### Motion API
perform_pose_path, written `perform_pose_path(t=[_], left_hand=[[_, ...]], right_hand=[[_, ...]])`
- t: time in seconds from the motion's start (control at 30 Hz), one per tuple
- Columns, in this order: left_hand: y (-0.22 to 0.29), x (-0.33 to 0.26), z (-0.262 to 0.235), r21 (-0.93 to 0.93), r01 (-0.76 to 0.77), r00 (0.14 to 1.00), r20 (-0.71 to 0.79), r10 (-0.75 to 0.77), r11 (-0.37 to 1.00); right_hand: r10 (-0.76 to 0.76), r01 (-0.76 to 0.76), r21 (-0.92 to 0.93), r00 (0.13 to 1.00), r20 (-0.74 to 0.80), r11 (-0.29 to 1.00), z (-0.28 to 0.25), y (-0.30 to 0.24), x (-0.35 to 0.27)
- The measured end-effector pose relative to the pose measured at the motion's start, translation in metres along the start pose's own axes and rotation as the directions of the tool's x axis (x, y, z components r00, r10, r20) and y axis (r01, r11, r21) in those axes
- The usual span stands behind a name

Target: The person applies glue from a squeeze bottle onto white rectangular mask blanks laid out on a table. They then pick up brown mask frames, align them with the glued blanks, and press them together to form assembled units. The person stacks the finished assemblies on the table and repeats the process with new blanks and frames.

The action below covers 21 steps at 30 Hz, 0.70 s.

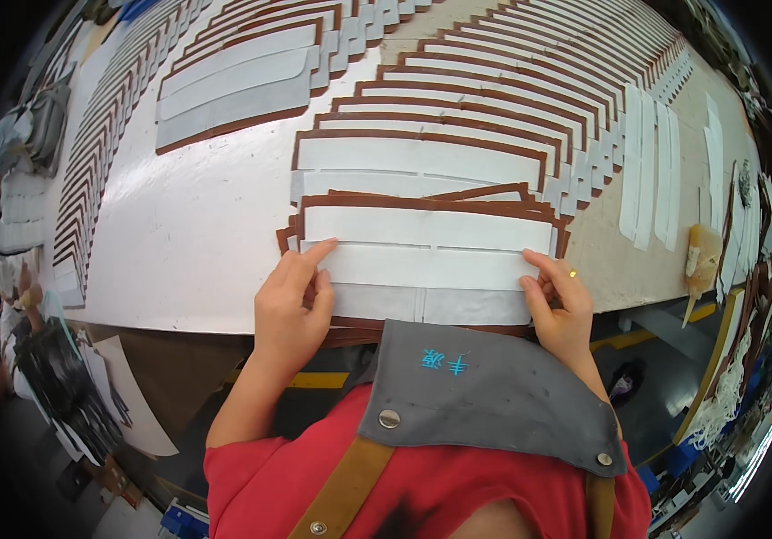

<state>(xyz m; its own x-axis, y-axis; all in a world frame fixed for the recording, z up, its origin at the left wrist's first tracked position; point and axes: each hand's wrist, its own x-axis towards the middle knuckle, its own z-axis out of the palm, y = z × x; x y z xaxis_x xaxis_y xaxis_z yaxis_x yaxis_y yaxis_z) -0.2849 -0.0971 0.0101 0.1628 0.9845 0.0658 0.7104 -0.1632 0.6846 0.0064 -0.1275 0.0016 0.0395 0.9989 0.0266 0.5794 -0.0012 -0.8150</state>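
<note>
Left hand (pixel 292 301) and right hand (pixel 559 301) pinch opposite ends of a white strip (pixel 426 267) stretched between them on the worktop (pixel 197 216).

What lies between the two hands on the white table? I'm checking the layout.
In the head view, one long white strip spans from the left hand to the right hand, over brown-edged pieces.

Bright, even overhead light, heavy fisheye warp

The white table (pixel 179 225) is glaring a bit, shadows are staying soft, straight rows are bending toward the rim, and the corners are going black and blurry.
</note>
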Motion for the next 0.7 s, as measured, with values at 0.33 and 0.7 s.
perform_pose_path(t=[0.33,0.7], left_hand=[[0.0029,0.0051,-0.0046,0.026,0.034,0.997,0.062,-0.036,0.999],[0.0046,0.0042,-0.0013,0.323,-0.089,0.995,0.062,0.073,0.942]], right_hand=[[0.038,-0.038,-0.004,0.999,0.017,0.999,-0.0006,-0.0016,0.0006],[-0.032,0.033,-0.009,0.998,0.048,0.999,-0.0043,-0.0034,0.0057]])
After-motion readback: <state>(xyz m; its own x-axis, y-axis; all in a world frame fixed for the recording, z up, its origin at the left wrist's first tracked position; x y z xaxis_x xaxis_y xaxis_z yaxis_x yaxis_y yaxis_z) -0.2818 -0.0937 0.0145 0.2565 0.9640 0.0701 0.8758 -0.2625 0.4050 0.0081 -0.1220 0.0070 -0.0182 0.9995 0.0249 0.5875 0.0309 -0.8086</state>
